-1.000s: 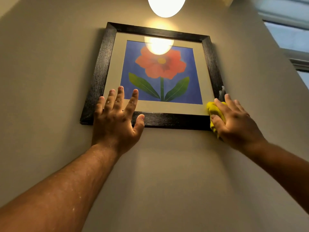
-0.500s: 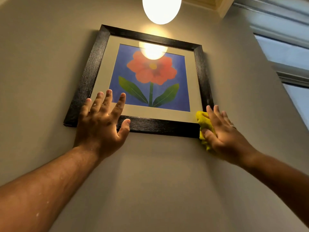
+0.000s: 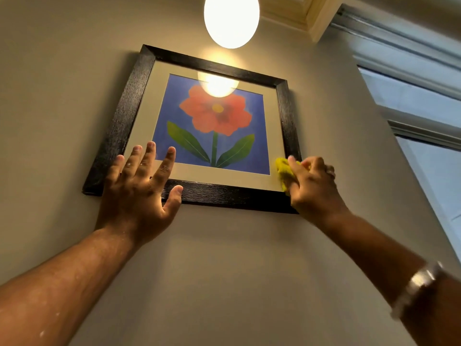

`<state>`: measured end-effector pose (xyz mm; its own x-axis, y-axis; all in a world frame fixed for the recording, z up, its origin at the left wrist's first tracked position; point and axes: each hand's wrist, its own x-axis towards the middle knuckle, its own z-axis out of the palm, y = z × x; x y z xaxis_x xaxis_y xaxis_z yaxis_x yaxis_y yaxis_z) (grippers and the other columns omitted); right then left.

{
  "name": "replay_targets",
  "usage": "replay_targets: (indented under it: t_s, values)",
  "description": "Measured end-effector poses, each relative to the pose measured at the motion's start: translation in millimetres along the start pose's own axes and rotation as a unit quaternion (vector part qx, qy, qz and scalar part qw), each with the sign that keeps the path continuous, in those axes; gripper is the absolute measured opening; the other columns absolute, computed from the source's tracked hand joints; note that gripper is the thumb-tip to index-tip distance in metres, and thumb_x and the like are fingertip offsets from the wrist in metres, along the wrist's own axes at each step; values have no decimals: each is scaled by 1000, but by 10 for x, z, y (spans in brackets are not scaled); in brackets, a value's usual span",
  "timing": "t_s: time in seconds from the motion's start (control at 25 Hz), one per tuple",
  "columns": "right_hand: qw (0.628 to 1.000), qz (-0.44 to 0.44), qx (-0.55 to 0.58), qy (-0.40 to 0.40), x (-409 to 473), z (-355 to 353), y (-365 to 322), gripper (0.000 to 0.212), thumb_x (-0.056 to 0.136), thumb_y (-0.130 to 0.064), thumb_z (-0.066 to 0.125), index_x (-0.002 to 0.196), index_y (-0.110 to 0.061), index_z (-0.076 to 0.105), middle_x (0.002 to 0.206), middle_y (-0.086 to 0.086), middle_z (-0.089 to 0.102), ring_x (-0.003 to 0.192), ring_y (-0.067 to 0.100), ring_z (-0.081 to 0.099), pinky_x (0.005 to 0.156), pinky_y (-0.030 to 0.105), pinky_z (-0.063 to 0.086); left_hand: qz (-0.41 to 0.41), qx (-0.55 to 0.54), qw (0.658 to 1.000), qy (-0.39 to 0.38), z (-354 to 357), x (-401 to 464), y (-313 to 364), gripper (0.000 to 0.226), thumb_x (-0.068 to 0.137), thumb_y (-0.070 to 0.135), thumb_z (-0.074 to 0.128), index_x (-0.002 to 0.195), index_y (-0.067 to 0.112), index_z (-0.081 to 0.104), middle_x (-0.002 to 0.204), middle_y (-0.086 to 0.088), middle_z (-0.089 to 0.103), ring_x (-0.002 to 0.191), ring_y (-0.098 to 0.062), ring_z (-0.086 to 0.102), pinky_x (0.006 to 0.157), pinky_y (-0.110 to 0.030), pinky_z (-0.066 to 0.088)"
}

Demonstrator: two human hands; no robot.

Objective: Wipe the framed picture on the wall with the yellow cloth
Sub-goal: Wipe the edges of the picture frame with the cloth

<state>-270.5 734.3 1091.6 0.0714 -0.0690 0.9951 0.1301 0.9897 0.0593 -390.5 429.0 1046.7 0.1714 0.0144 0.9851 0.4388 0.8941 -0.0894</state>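
A black-framed picture (image 3: 129,106) of a red flower on blue hangs on the beige wall above me. My left hand (image 3: 139,191) lies flat with fingers spread over the frame's lower left corner, fingertips on the glass and mat. My right hand (image 3: 311,188) is shut on the yellow cloth (image 3: 283,169) and presses it against the lower right corner, on the mat beside the frame's right side. Most of the cloth is hidden under that hand.
A lit oval lamp (image 3: 231,20) hangs above the picture and reflects in its glass. A window (image 3: 424,136) with a white frame stands to the right. A watch (image 3: 421,283) sits on my right wrist. Bare wall lies below the picture.
My right hand has moved the cloth from the frame's bottom right corner up onto the mat inside it. The left hand stays on the lower left corner. The view has tilted.
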Motion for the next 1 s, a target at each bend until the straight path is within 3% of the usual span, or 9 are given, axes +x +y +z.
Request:
replay_targets:
  t_s: [0.12,0.24,0.36,0.52,0.64,0.76,0.88,1.0]
  values:
    - [998,-47,22,28,-182,-38,98,45,92,-16,46,137,-13,47,109,21,58,90,40,56,80,45,51,0,3,1000,0,20,9,-13,74,85,56,27,153,30,17,160,-18,22,147,-37,22,119,-54,13]
    - [999,-24,-6,37,442,-90,78,48,90,-7,48,138,-14,46,120,23,60,102,44,59,87,52,52,-3,2,1000,8,38,12,-13,75,84,57,28,153,30,16,159,-19,23,147,-37,23,119,-54,13]
    - [1000,-3,-19,-1,883,-178,19,43,92,-12,48,134,-17,50,122,20,64,106,41,60,93,48,52,-6,-2,1000,13,33,3,-10,75,84,57,28,153,30,17,159,-20,23,146,-38,23,118,-54,14]
    - [998,-58,3,-36,7,-340,128,43,79,-25,45,118,-27,62,109,13,72,90,39,66,76,42,57,-4,-1,1000,7,6,11,3,75,85,57,27,154,30,15,160,-19,21,147,-38,22,119,-54,13]
    - [994,-90,1,-60,-290,-376,206,43,77,-25,51,118,-25,63,106,11,74,85,37,68,71,41,58,2,-1,1000,3,16,18,12,74,85,56,25,154,29,15,160,-19,21,147,-38,22,119,-56,15]
    - [995,-66,-53,-52,393,-321,133,34,84,-17,56,117,-20,64,107,18,72,91,41,64,78,45,56,-5,1,1000,3,13,13,6,75,85,57,25,154,29,15,160,-20,20,147,-39,22,118,-56,15]
    - [993,-12,-59,-98,935,-328,-7,26,90,-21,56,114,-15,65,108,18,69,93,38,62,86,46,53,-10,3,1000,2,11,5,11,75,85,57,25,154,30,13,160,-19,18,147,-38,20,119,-56,14]
    - [991,-37,-67,-106,434,-392,68,31,88,-23,56,118,-20,64,109,16,71,92,37,64,83,43,55,-7,0,1000,-2,-1,22,9,75,85,57,25,154,30,12,160,-19,18,148,-38,19,119,-55,13]
